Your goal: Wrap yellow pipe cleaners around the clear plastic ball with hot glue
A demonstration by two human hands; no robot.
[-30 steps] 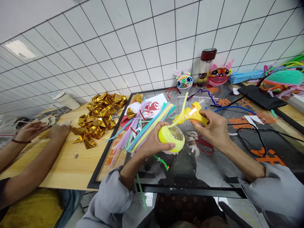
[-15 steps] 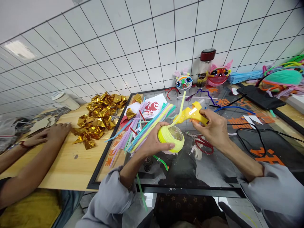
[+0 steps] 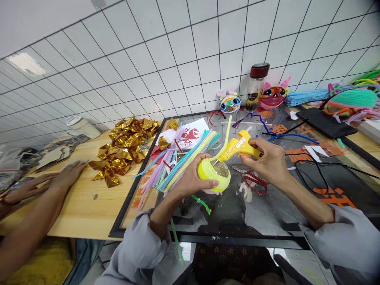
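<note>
My left hand (image 3: 192, 174) is closed around a clear round ball (image 3: 219, 178) partly wrapped in yellow pipe cleaner. A loose end of the yellow pipe cleaner (image 3: 227, 132) sticks up from the ball's top. In my right hand (image 3: 268, 158) is a yellow hot glue gun (image 3: 237, 145), its tip pointing down at the upper edge of the wrapping. Whether the nozzle touches the ball I cannot tell. Beside my left hand lies a bundle of coloured pipe cleaners (image 3: 181, 164). Red-handled scissors (image 3: 255, 182) lie below the glue gun, next to a white roll.
Folded gold paper pieces (image 3: 124, 146) and a co-worker's hands (image 3: 65, 176) are to the left. Along the wall stand two decorated balls (image 3: 230, 103) and a glass bottle (image 3: 253, 89). A black cable (image 3: 311, 170) and a phone (image 3: 326, 120) lie at right.
The glue gun has tilted so that its nozzle now shows at the ball's wrapped edge. My left hand and the ball stay about where they were. The co-worker's hands have shifted slightly.
</note>
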